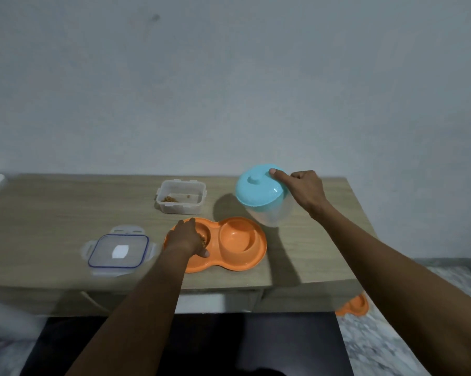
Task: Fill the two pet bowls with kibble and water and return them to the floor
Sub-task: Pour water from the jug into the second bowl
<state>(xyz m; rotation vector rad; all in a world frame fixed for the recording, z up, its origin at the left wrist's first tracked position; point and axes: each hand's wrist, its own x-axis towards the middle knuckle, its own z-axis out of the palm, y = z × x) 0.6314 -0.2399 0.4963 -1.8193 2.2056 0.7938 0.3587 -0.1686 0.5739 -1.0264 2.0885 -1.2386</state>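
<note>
Orange double bowl [256,263] sits on the table under your left hand [184,237]. That hand lies palm down over the left well, its fingers bent down into it and hidden by the back of the hand, the thumb resting on the near flange. You cannot tell from here whether they pinch anything. A little kibble [201,238] shows in the well just past your knuckles, and the other well lies just to the right of your thumb.

Your right hand [306,189] grips the clear jug [269,213], which is held off the table and tilted toward the left. The index finger [279,175] is stretched straight across its blue lid [256,191], while the other fingers curl round the far side. The jug hangs beyond and to the right of the bowl, apart from it.

Beyond your left fingertips stands an open clear container [181,208] with a few bits of kibble on its bottom. Its clip lid [119,251] lies flat to the left of your left wrist, near the bowl but apart from it.

Everything rests on a pale wood-grain table [52,202] against a plain grey wall [228,90]. Below your right forearm a second orange bowl [355,306] peeks out on the marbled floor [361,346].
</note>
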